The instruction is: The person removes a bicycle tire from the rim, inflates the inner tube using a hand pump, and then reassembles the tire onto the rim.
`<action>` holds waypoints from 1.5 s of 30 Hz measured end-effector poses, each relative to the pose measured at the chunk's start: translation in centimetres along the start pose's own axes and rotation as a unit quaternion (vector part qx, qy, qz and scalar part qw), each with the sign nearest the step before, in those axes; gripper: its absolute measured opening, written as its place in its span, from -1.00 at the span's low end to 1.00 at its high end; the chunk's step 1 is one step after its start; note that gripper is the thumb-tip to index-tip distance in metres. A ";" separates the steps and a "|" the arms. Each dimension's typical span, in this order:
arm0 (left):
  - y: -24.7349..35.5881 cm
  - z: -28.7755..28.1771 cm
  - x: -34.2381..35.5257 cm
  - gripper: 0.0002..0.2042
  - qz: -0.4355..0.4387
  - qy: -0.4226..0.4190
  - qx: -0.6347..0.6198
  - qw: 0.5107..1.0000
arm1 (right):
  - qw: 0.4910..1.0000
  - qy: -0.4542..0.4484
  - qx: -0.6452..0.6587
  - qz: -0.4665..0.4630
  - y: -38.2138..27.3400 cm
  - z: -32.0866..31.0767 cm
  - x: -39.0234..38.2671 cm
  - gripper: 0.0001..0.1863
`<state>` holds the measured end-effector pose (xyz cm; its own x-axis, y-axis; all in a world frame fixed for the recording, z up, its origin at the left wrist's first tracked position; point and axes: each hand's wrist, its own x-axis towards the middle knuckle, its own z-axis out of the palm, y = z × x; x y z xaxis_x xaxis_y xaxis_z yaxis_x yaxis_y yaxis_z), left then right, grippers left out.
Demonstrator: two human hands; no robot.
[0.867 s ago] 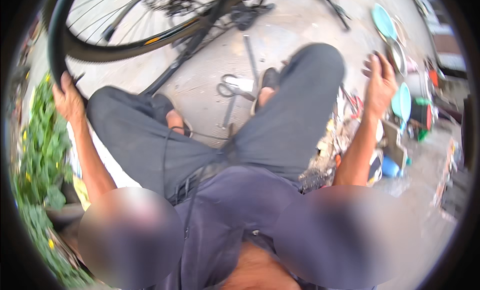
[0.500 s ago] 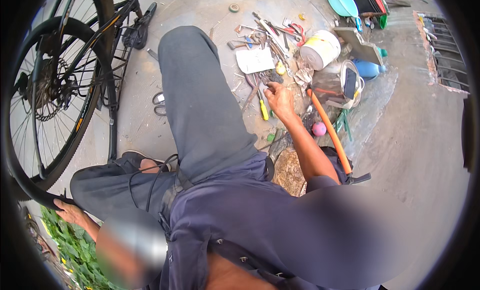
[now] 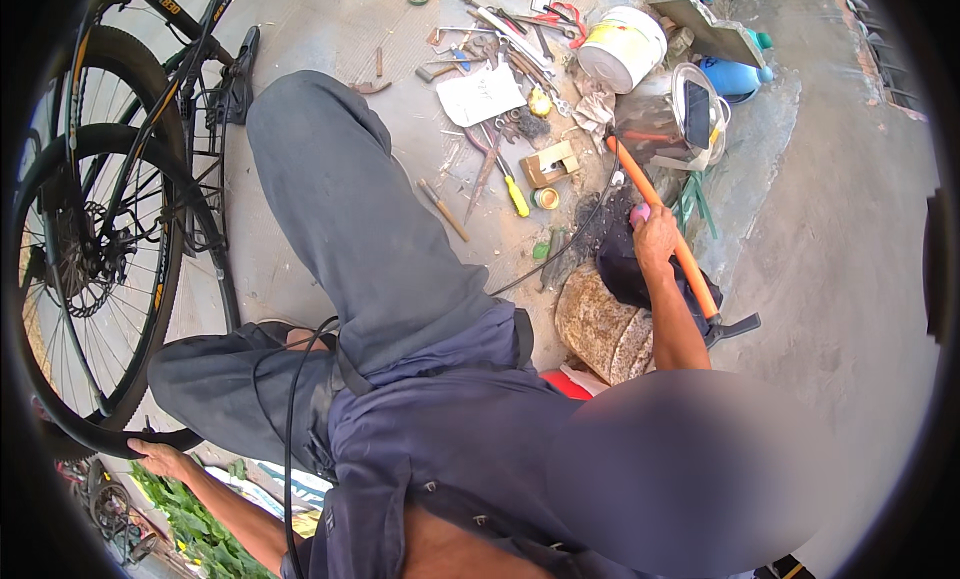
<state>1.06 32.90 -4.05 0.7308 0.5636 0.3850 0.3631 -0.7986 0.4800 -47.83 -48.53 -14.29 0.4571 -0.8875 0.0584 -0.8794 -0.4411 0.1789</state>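
Observation:
At the lower left my left hand (image 3: 160, 458) is closed round a black bicycle inner tube (image 3: 110, 441), which loops in front of the wheel (image 3: 155, 279) of a black bicycle. On the right, the fingers of my right hand (image 3: 655, 239) close on a small pink ball (image 3: 638, 212); the palm side is hidden. Right beside this hand lies an orange pole (image 3: 690, 269) with a black crosspiece, looking like a floor pump. A thin black hose (image 3: 560, 251) runs near its upper end. Under my right forearm stands a mottled, rough block (image 3: 600, 319).
Ahead lie several hand tools (image 3: 515, 54), a white sheet (image 3: 480, 96), a yellow-handled screwdriver (image 3: 516, 194), a small cardboard box (image 3: 550, 164) and a round tin (image 3: 545, 198). Beyond are a white bucket (image 3: 622, 49), a clear container with a phone (image 3: 695, 114) and a blue jug (image 3: 735, 76).
My right hand has moved right and back from beside the tools to the pink ball, uncovering the box and tin. The left hand stays on the tube. The whole view has shifted.

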 end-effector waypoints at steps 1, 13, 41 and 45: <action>0.1 -0.2 -0.1 -0.01 -0.012 -0.001 0.014 1.000 | 0.998 -0.048 0.043 0.010 -0.3 1.2 0.0 -0.66; -1.2 -4.0 3.1 -0.07 0.004 -0.029 0.032 0.999 | 0.864 -0.229 0.231 0.384 -5.8 20.5 -4.9 -0.23; 4.6 -2.5 -3.5 -0.30 -0.022 -0.006 -0.076 0.997 | 0.975 -0.159 -0.151 0.017 14.1 3.4 2.2 -0.71; 6.4 -2.4 -3.1 -0.25 -0.047 0.027 -0.082 0.995 | 0.977 -0.184 -0.106 0.009 12.2 0.2 1.8 -0.64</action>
<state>-0.27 26.57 -0.33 0.6645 0.6482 0.3717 0.3266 -0.6994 0.6358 -57.75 -55.49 -12.17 0.3290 -0.8995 -0.2873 -0.8213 -0.4228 0.3830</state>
